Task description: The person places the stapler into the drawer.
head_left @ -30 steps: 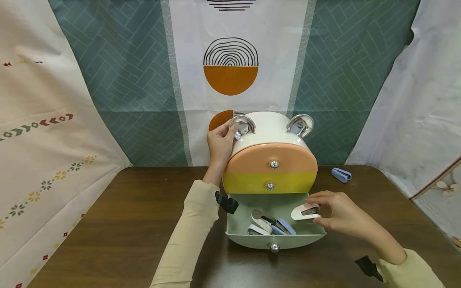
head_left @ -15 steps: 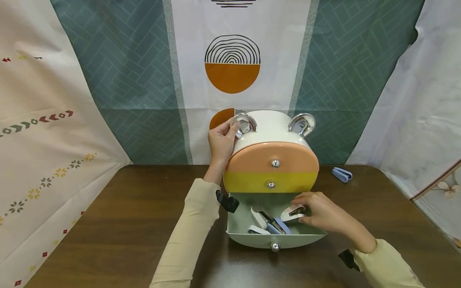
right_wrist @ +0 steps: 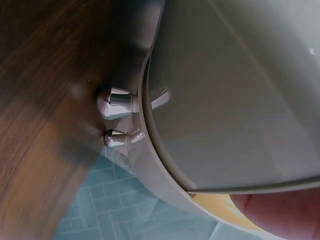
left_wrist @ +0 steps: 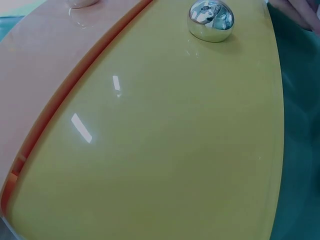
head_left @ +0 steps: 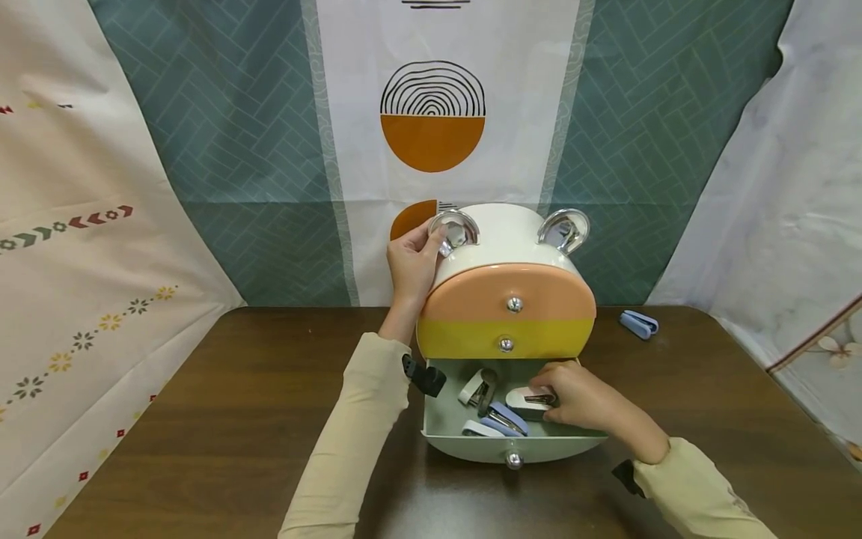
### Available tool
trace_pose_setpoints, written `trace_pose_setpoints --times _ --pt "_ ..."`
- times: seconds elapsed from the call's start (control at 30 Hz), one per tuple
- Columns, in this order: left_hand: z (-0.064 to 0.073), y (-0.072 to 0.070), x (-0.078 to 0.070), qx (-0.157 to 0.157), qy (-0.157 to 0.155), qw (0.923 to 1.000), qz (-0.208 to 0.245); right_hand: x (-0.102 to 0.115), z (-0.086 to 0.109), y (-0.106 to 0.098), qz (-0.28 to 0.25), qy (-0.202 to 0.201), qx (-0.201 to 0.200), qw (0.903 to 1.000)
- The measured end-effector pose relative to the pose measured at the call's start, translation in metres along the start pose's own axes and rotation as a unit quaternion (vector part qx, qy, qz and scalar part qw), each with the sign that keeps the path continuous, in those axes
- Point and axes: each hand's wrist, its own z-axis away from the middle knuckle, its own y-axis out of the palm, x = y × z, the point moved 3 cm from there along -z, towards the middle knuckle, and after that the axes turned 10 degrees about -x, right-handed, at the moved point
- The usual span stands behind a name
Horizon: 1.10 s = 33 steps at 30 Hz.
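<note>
A rounded white storage box (head_left: 501, 224) with stacked drawers stands on the table, its bottom green drawer (head_left: 441, 419) pulled out. My left hand (head_left: 412, 262) grips the box's left silver ear (head_left: 456, 230) between thumb and fingers. Inside the drawer, my right hand (head_left: 579, 393) pinches a small white stapler (head_left: 521, 400) at its right end. Left of it lie a white and dark stapler (head_left: 477, 389), a blue stapler (head_left: 506, 421) and a white one (head_left: 480, 429) near the front wall. The left wrist view is filled by the yellow drawer front (left_wrist: 175, 130) and its silver knob (left_wrist: 211, 20).
A blue stapler (head_left: 638, 324) lies on the brown table (head_left: 269, 419) behind and right of the box. Above the open drawer are the closed orange drawer (head_left: 471, 296) and yellow drawer (head_left: 465, 338). Patterned cloths (head_left: 256, 150) hang close behind and at both sides.
My right hand has moved left and lower into the drawer with the white stapler. The loose staplers there have shifted and turned. My left hand stays on the ear.
</note>
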Motion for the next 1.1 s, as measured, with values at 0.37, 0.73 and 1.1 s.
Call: trace_pose_setpoints --times 0.37,0.73,1.1 --pt "-0.001 -0.002 0.0 -0.005 0.004 1.0 0.005 0.007 -0.003 0.001 -0.002 -0.005 0.011 0.9999" --pt "0.001 0.0 0.0 -0.004 -0.003 0.9999 0.01 0.0 0.011 -0.028 -0.041 0.022 -0.017 0.9988" --pt "0.001 -0.001 -0.002 -0.001 -0.001 1.0 0.003 -0.028 0.035 -0.068 -0.058 0.062 -0.089 0.9924"
